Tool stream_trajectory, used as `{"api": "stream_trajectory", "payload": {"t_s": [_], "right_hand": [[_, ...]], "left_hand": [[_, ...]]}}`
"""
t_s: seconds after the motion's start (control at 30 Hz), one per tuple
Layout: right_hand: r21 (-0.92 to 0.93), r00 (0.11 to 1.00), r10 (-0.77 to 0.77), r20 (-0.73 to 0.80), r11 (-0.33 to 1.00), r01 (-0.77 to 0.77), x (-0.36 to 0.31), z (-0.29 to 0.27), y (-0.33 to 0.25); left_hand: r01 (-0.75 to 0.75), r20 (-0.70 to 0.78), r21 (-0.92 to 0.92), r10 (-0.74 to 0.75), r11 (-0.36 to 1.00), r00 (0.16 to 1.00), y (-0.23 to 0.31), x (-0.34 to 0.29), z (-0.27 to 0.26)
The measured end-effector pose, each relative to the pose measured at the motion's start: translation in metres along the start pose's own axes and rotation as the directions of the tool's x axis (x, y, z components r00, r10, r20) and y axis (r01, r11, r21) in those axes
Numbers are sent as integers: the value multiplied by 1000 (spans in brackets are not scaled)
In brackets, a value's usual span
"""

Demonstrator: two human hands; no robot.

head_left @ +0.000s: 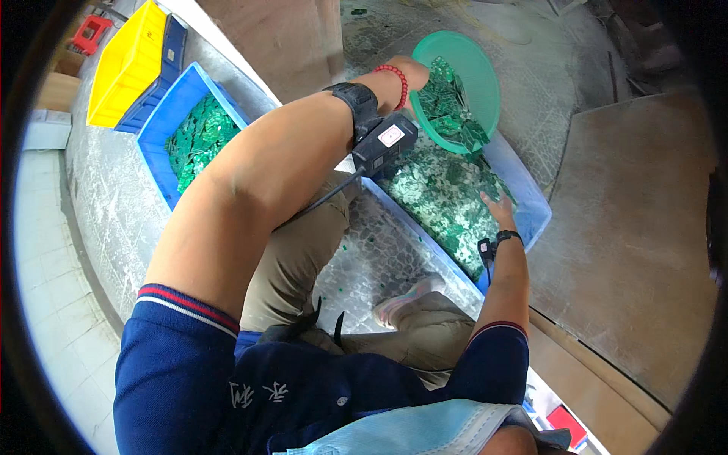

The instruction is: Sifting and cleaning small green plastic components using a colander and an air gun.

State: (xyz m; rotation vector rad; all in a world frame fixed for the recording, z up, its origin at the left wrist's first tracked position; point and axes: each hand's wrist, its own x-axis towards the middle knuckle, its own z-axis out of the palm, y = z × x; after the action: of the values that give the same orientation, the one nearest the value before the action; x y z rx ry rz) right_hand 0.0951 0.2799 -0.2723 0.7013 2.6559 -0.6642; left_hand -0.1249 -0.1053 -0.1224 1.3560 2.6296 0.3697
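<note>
My left hand (412, 74) is closed on the rim of a round green plastic basin (479, 80), which is tilted over the far end of a blue bin (533, 216). Flat, dark green pieces (446, 102) lie inside the basin, some at its lower rim. The bin holds a broad layer of green pieces mixed with whitish material (447, 193). My right hand (497, 208) is low over the right part of this layer, below the basin, its fingers apart. Whether its fingertips touch the pieces is hard to make out.
At left stands another blue bin (163, 144) with green pieces, beside stacked yellow (129, 64) and dark blue crates. Brown boards stand at the top (277, 45) and right (629, 235). My legs and foot (409, 299) are close to the near bin.
</note>
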Motion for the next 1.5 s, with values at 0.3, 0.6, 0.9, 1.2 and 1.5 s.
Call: {"api": "stream_trajectory", "payload": {"t_s": [0.3,0.6,0.9,1.2,1.5], "right_hand": [[-298,991,112,78,951,-84,15,21,-26],[-361,976,-88,199,919,157,-18,28,-49],[-298,943,-54,329,942,158,-42,16,-51],[-180,917,-102,385,966,183,-39,23,-43],[-423,978,-135,156,886,190,-65,31,-68]], "left_hand": [[39,-1,128,-39,991,999,28,-5,-24],[115,152,98,-129,988,980,47,10,-40],[101,57,-706,-86,701,995,16,-5,-17],[294,86,-110,-285,950,955,41,-4,-36],[599,315,-756,-655,265,687,65,-5,-53]]}}
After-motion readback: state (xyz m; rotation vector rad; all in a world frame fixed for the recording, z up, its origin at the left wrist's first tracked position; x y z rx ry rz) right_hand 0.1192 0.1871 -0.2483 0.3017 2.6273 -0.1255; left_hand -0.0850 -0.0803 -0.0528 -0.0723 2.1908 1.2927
